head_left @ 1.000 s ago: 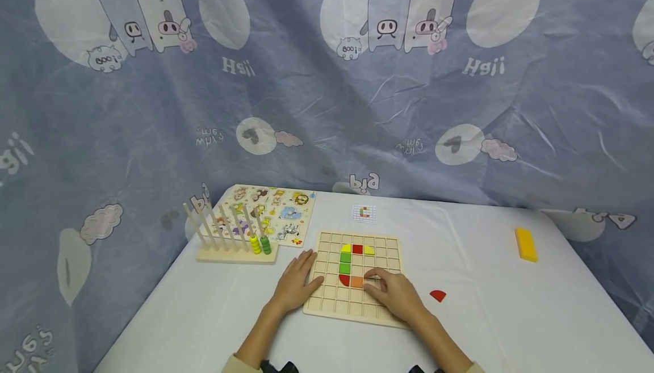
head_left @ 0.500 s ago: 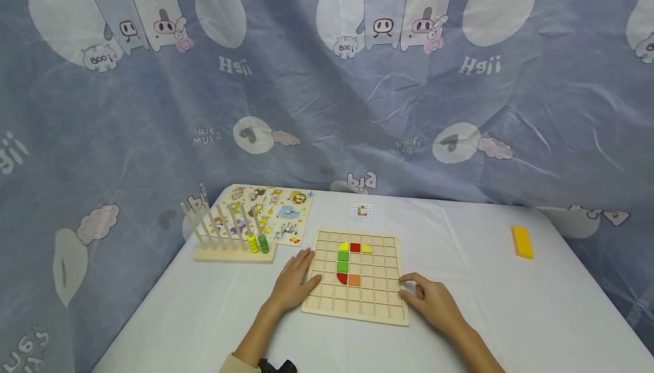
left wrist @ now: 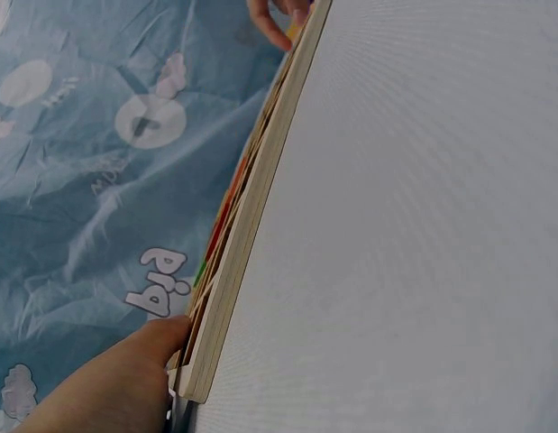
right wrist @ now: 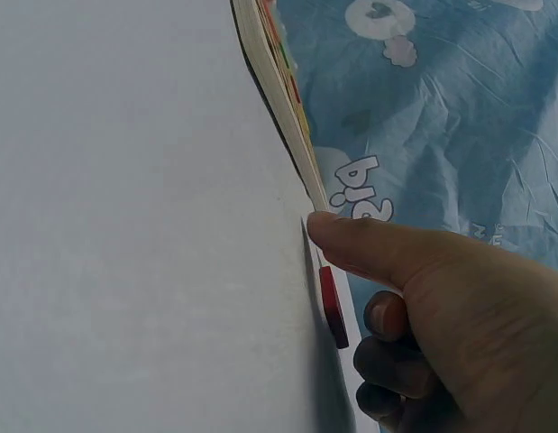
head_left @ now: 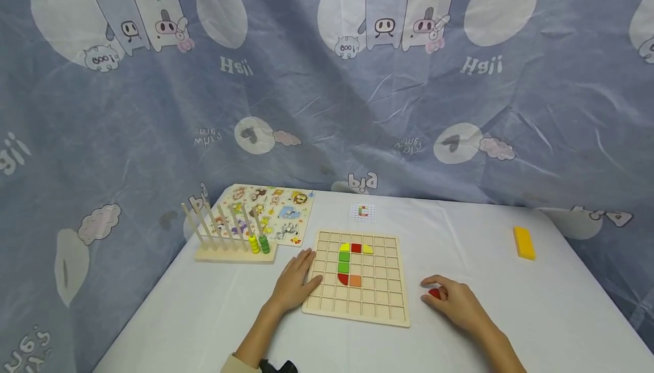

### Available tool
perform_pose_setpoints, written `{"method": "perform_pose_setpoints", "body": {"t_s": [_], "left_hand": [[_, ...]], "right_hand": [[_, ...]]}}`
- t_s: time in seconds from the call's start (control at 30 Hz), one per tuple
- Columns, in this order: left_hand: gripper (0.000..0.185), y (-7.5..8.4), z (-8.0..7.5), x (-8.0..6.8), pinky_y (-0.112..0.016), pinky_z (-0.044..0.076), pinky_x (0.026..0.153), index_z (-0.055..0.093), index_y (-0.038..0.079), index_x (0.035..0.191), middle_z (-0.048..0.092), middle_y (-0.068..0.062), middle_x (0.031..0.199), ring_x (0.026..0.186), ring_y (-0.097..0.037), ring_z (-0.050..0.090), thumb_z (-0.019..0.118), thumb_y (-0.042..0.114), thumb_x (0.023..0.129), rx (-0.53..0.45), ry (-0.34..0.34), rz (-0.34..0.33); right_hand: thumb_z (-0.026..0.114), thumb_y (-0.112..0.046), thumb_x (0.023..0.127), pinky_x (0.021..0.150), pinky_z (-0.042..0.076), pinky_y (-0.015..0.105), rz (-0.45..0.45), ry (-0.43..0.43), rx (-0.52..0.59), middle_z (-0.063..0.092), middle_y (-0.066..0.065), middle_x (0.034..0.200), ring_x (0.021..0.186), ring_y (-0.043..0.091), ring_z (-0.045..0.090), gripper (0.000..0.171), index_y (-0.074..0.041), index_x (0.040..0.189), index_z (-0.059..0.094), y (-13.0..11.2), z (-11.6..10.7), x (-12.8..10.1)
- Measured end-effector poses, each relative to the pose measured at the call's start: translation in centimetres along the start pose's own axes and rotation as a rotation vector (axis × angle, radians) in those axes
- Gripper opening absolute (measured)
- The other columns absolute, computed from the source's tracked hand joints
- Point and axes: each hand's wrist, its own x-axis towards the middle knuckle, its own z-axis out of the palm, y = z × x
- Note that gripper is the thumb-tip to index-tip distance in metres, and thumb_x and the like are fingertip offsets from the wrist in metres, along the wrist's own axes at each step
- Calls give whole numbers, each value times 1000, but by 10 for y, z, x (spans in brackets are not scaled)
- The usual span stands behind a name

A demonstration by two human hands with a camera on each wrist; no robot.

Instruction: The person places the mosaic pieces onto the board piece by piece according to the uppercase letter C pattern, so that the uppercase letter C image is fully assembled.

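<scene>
My left hand [head_left: 295, 282] rests on the left edge of the square wooden grid board [head_left: 332, 305], fingers spread along it; its thumb [left wrist: 161, 338] lies at the board's edge in the left wrist view. In the board's cells sit yellow, red, green and orange tiles, among them a red quarter-round tile [head_left: 343, 279] and an orange square tile [head_left: 355, 281]. Right of the board my right hand [head_left: 457, 302] is low over the table. Its thumb and index finger are parted around a loose red quarter-round tile [right wrist: 333, 308], which lies on the table partly hidden in the head view.
Behind the board lies a small printed pattern card [head_left: 363, 212]. At back left stand a wooden peg counter [head_left: 235, 254] with yellow and green rings and an animal puzzle board [head_left: 301, 222]. A yellow block [head_left: 524, 243] lies far right, and a patterned curtain [head_left: 327, 78] hangs behind.
My right hand has left the orange tile on the board and moved right to the loose red tile. The left hand stays on the board's edge.
</scene>
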Motion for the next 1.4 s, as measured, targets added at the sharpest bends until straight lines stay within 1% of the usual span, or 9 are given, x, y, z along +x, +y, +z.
{"method": "perform_pose_setpoints", "body": {"t_s": [0.07, 0.17, 0.67, 1.1, 1.4], "left_hand": [[67, 0, -1, 0, -40, 15, 112, 35, 6, 142, 31, -10, 147, 136, -24, 23, 48, 47, 92, 3, 0, 1], [67, 0, -1, 1, -40, 15, 112, 34, 6, 142, 31, -10, 147, 136, -23, 23, 49, 47, 92, 7, -1, -2], [67, 1, -1, 2, -37, 13, 112, 33, 7, 143, 30, -9, 148, 137, -21, 21, 47, 48, 92, 15, -7, -8], [67, 0, -1, 1, -37, 13, 112, 33, 7, 143, 30, -9, 148, 137, -21, 21, 47, 48, 92, 14, -9, -9], [67, 0, 0, 1, -37, 13, 112, 33, 7, 143, 31, -9, 147, 137, -21, 22, 48, 47, 92, 21, -7, -9]], "right_hand": [[78, -29, 74, 41, 26, 19, 8, -30, 8, 36, -10, 51, 45, 2, 28, 27, -19, 96, 67, 2, -2, 0], [78, -28, 74, 41, 27, 19, 4, -49, 18, 37, -10, 51, 44, 2, 29, 26, -19, 96, 67, 5, -3, 0], [77, -25, 75, 41, 27, 18, -25, -12, 9, 35, -11, 51, 44, 1, 29, 20, -20, 91, 66, 11, -3, 2], [77, -26, 75, 41, 28, 19, 4, -13, 13, 37, -10, 51, 44, 2, 31, 20, -19, 91, 66, 12, -5, -1], [77, -28, 75, 41, 27, 19, 19, -9, 11, 37, -9, 50, 43, 3, 32, 21, -19, 91, 66, 17, -8, -3]]}}
